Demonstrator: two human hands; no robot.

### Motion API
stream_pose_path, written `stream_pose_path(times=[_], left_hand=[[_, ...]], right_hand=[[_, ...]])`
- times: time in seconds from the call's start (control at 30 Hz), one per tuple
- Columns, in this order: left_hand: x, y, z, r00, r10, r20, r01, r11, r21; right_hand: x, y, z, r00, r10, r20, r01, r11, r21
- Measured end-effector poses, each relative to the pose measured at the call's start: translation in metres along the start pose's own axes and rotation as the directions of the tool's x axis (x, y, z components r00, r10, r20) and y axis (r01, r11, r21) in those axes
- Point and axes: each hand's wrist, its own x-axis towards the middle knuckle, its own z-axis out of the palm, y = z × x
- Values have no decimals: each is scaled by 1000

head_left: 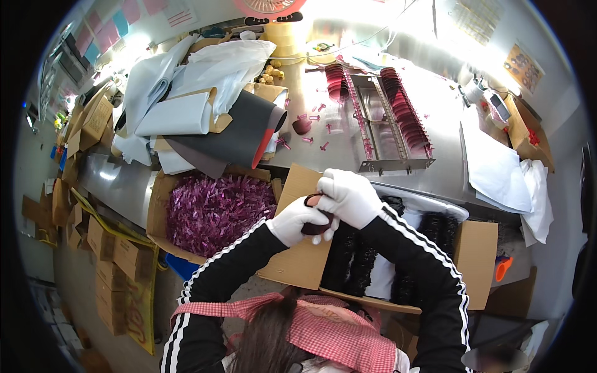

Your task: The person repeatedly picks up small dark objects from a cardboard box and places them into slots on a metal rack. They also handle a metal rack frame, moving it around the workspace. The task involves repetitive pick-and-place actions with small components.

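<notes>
Both my hands meet above the flap of a cardboard box, in white gloves. My left hand [293, 223] is closed around a dark red, glossy rounded piece [315, 228], its fingers curled behind it. From the upper right, my right hand [350, 198] pinches at the same piece, its fingertips bent over the top edge. The gloves cover much of the piece, so its full shape is hidden. Below and to the right, the cardboard box [477, 264] holds rows of black bristly-looking items [341, 264] beside white lining.
A carton of shiny purple pieces [217, 211] stands at left. Beyond, a metal rack [398, 165] carries rows of dark red rounded pieces on the steel table [444, 127]. Small pink parts [308, 140] lie left of it. White and grey sheets [180, 112] pile up at far left.
</notes>
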Motion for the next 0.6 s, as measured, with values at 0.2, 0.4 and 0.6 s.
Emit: stream_pose_path(times=[0.2,0.4,0.6], left_hand=[[-37,-43,-14,975,-162,-154,-1,683,-730],[-73,-41,-19,880,250,-405,-242,968,72],[-80,-13,-37,935,252,-250,-282,955,-93]], right_hand=[[41,-34,26,869,-287,403,424,852,-307],[73,-42,62,897,-442,-19,436,875,211],[48,-60,43,891,-416,185,394,908,142]])
